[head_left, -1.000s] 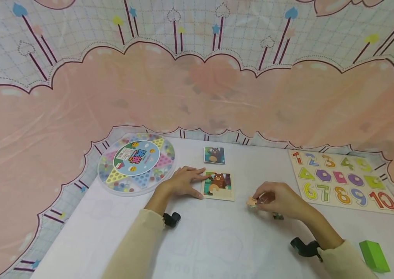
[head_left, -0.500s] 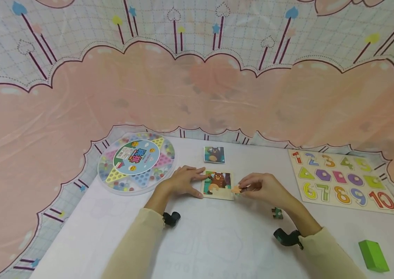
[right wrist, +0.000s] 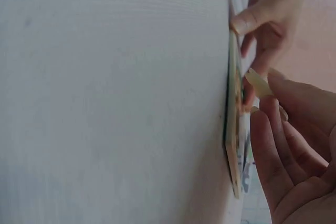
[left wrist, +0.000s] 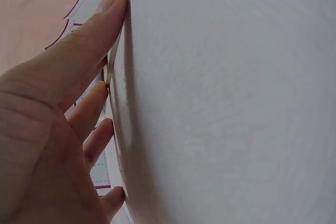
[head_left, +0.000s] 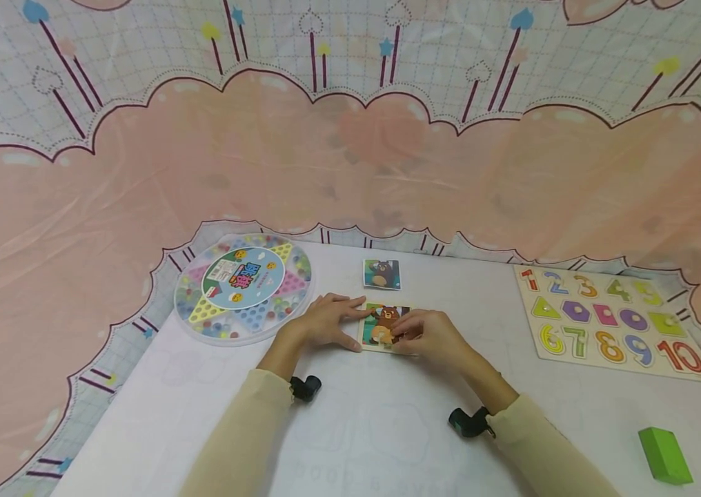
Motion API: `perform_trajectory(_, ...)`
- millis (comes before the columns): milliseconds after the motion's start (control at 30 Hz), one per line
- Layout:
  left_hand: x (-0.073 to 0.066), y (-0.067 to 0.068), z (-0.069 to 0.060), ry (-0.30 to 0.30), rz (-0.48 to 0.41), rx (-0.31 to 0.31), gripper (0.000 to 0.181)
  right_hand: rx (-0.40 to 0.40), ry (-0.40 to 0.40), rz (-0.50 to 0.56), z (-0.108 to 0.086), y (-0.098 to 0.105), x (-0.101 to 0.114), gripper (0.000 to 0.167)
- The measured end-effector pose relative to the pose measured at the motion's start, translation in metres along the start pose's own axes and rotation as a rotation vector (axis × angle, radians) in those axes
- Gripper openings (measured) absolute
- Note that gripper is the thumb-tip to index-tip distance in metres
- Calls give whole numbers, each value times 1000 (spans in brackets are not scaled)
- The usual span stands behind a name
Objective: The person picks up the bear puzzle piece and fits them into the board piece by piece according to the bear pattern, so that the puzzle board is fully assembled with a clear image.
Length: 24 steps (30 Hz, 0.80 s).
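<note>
A small bear jigsaw board [head_left: 370,339] lies on the white table. My left hand [head_left: 326,323] rests at its left side, thumb at the near corner and index finger on the upper part. In the left wrist view the thumb [left wrist: 97,27] touches the board's edge, the other fingers spread. My right hand [head_left: 434,338] is over the board's right part, pinching a jigsaw piece [right wrist: 258,83] between thumb and fingertips. In the right wrist view that piece is tilted, just above the board [right wrist: 231,129]. The hand hides the board's lower right in the head view.
A bear picture card [head_left: 381,274] lies behind the board. A round Chinese checkers set [head_left: 243,290] is at left, a number-and-shape board [head_left: 614,321] at right. A green block [head_left: 665,455] lies near the front right. A patterned cloth [head_left: 350,166] hangs behind.
My right hand has carried the jigsaw piece leftward from the table to over the board. The green piece seen earlier is now hidden by the right arm. My left hand has stayed put.
</note>
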<state>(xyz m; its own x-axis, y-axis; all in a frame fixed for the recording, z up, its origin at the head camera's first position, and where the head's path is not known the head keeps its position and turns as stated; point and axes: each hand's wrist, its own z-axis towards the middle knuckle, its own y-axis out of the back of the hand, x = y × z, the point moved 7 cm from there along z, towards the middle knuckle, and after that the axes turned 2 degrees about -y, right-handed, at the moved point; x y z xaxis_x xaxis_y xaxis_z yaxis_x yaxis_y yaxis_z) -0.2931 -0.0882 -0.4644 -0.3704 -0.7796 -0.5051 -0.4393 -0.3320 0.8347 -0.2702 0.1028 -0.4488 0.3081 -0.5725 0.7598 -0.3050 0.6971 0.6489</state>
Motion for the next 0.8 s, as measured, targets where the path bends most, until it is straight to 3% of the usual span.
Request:
perform_trajectory(133, -1, 1, 0, -5, 0, 0, 74, -13, 27, -15, 5, -7, 2, 20)
perform_trajectory(367, -1, 1, -1, -4, 3, 9, 73, -34, 3, -94, 6, -10, 3, 15)
perform_trajectory(800, -1, 1, -1, 6, -6, 9, 73, 28, -14, -135, 12, -14, 4, 10)
